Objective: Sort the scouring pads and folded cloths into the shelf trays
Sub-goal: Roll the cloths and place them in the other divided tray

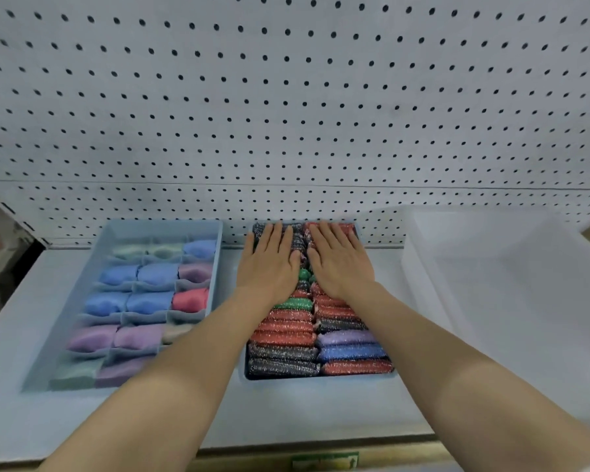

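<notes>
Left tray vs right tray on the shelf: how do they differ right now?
The left tray has divider cells holding pastel folded cloths; the right tray holds glittery scouring pads packed in two rows. The left tray is untouched; the left hand and right hand lie flat on the right tray's pads. Both trays are pale blue.

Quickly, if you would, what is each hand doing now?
Left hand: open, pressing flat on the glittery mesh scouring pads.
Right hand: open, flat on the same pads.
</notes>
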Available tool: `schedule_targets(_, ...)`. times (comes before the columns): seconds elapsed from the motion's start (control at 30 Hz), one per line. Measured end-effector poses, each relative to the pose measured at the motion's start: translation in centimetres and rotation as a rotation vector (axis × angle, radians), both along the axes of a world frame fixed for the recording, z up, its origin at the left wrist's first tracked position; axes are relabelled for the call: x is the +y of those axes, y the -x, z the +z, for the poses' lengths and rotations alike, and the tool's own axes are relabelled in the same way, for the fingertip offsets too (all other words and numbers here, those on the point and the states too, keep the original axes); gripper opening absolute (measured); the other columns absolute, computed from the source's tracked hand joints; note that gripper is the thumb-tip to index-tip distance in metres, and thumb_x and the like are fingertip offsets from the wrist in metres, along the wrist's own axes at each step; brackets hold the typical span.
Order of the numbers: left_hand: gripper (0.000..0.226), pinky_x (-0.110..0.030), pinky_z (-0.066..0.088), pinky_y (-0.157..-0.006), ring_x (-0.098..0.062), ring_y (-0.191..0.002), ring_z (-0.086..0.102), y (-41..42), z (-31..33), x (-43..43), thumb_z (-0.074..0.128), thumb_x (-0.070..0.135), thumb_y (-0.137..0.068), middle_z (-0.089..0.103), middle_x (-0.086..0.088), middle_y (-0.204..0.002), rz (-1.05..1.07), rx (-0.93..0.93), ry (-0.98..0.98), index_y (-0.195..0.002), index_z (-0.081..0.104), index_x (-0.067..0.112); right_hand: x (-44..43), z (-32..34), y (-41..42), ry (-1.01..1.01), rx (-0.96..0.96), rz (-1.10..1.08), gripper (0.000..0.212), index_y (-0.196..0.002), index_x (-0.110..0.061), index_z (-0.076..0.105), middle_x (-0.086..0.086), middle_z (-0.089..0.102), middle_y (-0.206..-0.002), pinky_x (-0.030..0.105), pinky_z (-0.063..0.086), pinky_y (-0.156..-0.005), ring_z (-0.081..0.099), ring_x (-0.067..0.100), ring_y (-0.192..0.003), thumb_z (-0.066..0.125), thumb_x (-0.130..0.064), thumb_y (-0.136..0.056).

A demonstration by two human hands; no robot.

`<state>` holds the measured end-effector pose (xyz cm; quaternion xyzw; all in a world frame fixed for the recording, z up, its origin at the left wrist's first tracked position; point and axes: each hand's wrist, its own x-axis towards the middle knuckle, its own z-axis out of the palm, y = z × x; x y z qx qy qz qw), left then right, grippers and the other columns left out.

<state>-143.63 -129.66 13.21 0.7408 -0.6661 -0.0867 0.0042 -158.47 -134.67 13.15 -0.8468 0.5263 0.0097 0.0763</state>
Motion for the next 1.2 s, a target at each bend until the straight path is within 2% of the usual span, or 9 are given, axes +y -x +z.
schedule_targets(0.2,0.060,-0.045,-0.007,-0.124,-0.018,-0.153,-0.013,-0.1,1.0,0.1,0.006,0.044,-0.105,-0.009,-0.003,-0.167,-0.001,0.023,-0.027,-0.159,-0.004,0.020,0.5,1.6,0.3,-0.078,0.003,-0.004,0.059,-0.158,-0.027,-0.001,-0.002,-0.007,-0.166,0.043,-0.004,-0.124,-0.009,0.016,-0.152,0.008,-0.048,-0.104)
schedule_targets(0.37,0.059,-0.043,-0.008,-0.124,-0.016,-0.151,-0.019,2.1,1.8,6.0,0.009,0.041,-0.105,-0.019,0.001,-0.164,0.031,0.115,0.041,-0.158,-0.009,0.023,7.1,2.4,1.6,-0.051,-0.050,-0.025,0.058,-0.158,-0.028,0.002,-0.002,-0.007,-0.166,0.044,-0.005,-0.124,-0.011,0.017,-0.152,0.011,-0.048,-0.104)
schedule_targets(0.53,0.059,-0.045,-0.005,-0.124,-0.019,-0.152,-0.014,3.2,0.3,9.2,0.011,0.040,-0.104,-0.012,-0.004,-0.166,0.060,0.040,0.090,-0.158,-0.007,0.020,10.7,1.0,2.8,0.022,-0.014,-0.030,0.067,-0.158,-0.032,-0.001,-0.003,-0.004,-0.166,0.044,-0.001,-0.124,-0.011,0.017,-0.152,-0.006,-0.055,-0.095)
schedule_targets(0.67,0.060,-0.045,-0.006,-0.124,-0.019,-0.152,-0.015,3.3,0.5,9.2,0.009,0.040,-0.104,-0.012,-0.004,-0.166,0.039,0.034,0.089,-0.158,-0.008,0.019,10.6,0.8,2.8,0.044,-0.021,-0.030,0.060,-0.158,-0.032,0.001,-0.002,-0.002,-0.166,0.043,0.000,-0.124,-0.009,0.016,-0.153,0.005,-0.052,-0.101)
schedule_targets(0.8,0.060,-0.044,-0.008,-0.123,-0.017,-0.152,-0.017,3.2,1.0,10.0,0.009,0.042,-0.105,-0.014,-0.002,-0.166,0.038,0.080,0.080,-0.158,-0.008,0.021,10.8,1.7,3.1,-0.033,-0.103,-0.028,0.056,-0.158,-0.032,0.004,-0.003,-0.001,-0.166,0.042,-0.001,-0.124,-0.007,0.016,-0.153,0.013,-0.049,-0.105)
schedule_targets(0.97,0.059,-0.046,-0.004,-0.124,-0.018,-0.153,-0.011,3.4,0.2,11.3,0.009,0.042,-0.105,-0.006,-0.002,-0.167,0.023,0.015,0.116,-0.159,-0.002,0.020,12.8,0.9,2.7,0.040,-0.010,-0.013,0.064,-0.158,-0.030,0.001,0.000,-0.002,-0.166,0.045,0.001,-0.124,-0.008,0.019,-0.153,-0.003,-0.052,-0.098)
schedule_targets(1.07,0.060,-0.046,-0.003,-0.124,-0.018,-0.153,-0.008,3.1,0.7,11.0,0.012,0.045,-0.105,-0.003,-0.002,-0.167,0.003,0.078,0.102,-0.159,0.001,0.020,12.2,1.4,2.8,0.014,-0.051,0.002,0.058,-0.158,-0.029,0.010,0.000,0.005,-0.166,0.044,0.004,-0.124,-0.001,0.019,-0.153,0.012,-0.049,-0.104)
schedule_targets(1.2,0.066,-0.045,0.001,-0.124,-0.019,-0.154,-0.004,0.0,2.0,11.3,0.017,0.052,-0.104,0.002,-0.003,-0.167,0.034,0.220,0.216,-0.159,0.005,0.018,10.7,2.8,3.9,0.063,-0.327,-0.068,0.050,-0.151,-0.019,0.036,0.005,0.032,-0.159,0.042,0.019,-0.122,0.024,0.022,-0.149,0.035,-0.038,-0.105)
